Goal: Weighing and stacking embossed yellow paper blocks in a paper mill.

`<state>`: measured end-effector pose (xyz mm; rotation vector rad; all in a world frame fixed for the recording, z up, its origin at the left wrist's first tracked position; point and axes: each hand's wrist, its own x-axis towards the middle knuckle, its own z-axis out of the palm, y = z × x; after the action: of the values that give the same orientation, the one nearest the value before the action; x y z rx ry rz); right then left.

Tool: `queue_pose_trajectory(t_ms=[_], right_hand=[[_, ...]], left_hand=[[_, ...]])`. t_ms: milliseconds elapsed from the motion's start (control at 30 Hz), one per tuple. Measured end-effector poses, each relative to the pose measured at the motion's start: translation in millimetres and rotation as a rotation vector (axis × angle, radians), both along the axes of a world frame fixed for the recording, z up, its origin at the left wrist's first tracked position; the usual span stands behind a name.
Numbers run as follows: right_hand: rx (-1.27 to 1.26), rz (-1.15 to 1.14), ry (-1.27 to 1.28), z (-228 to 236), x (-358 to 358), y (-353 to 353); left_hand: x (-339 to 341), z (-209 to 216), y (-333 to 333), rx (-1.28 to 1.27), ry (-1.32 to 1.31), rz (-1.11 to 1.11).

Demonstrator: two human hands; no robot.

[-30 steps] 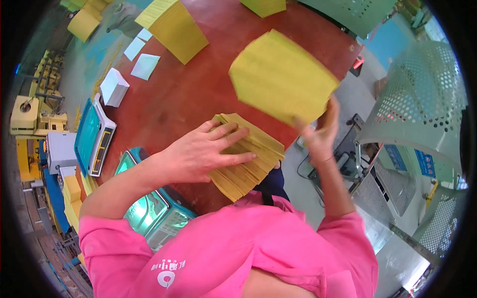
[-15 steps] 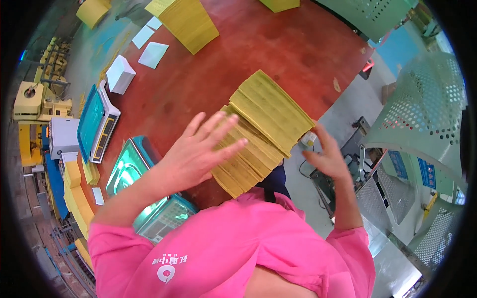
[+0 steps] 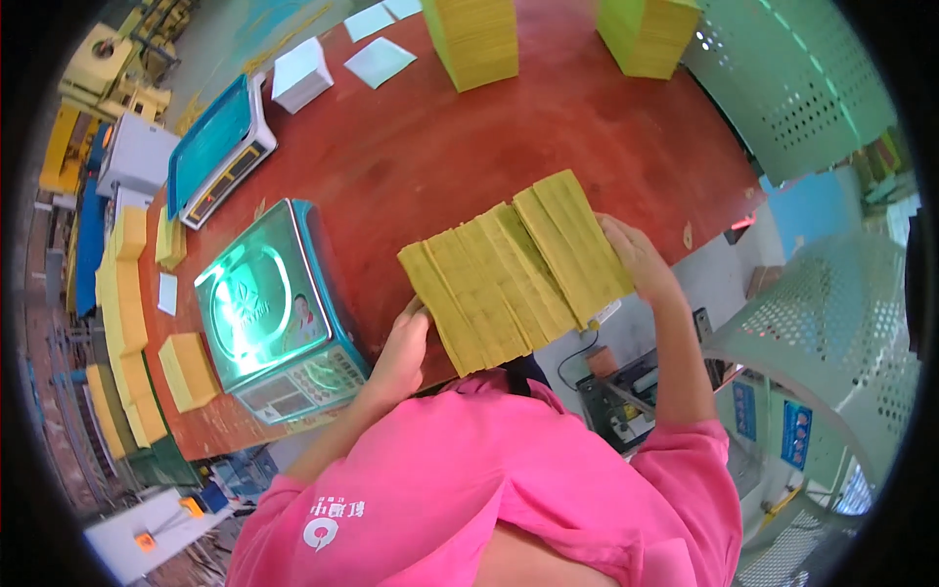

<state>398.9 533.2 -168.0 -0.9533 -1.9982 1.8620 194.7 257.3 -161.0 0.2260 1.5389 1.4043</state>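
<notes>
A thick stack of yellow paper [image 3: 489, 279] lies at the red table's near edge, its layers uneven, with a visible split toward its right end. Against its lower left side rests my left hand [image 3: 401, 347], closed on that end, fingertips partly hidden by the paper. My right hand [image 3: 638, 259] grips the opposite end, its fingers bent along the right side. Between them the two hands hold the stack from both ends.
A lit scale [image 3: 264, 303] with a teal body stands left of the stack; a second scale [image 3: 220, 147] sits behind it. Yellow paper stacks [image 3: 476, 49] and white sheets [image 3: 380, 63] occupy the far side. Perforated green metal guards [image 3: 822, 303] flank the right.
My left hand has come down from above the paper to its left end. My right hand has closed onto the right end. The view has shifted, showing more of the table's left side.
</notes>
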Motion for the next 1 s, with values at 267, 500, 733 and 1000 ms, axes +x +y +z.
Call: queue_pose_trajectory(t_ms=[267, 500, 733, 1000], right_hand=[[-0.101, -0.322, 0.454, 14.5, -7.5, -40.5], [-0.034, -0.43, 0.702, -17.4, -12.2, -43.3], [-0.07, -0.437, 0.629, -9.3, -28.6, -31.7], [-0.141, -0.496, 0.608, -22.6, -27.7, 0.2]], left_hand=[[-47.6, 63.5, 34.7, 0.26, 0.512, -0.118], [-48.4, 16.5, 32.4, 0.544, 0.317, -0.091], [-61.5, 7.0, 53.9, 0.388, 0.113, 0.021], [-77.4, -43.6, 48.0, 0.331, -0.054, 0.243]])
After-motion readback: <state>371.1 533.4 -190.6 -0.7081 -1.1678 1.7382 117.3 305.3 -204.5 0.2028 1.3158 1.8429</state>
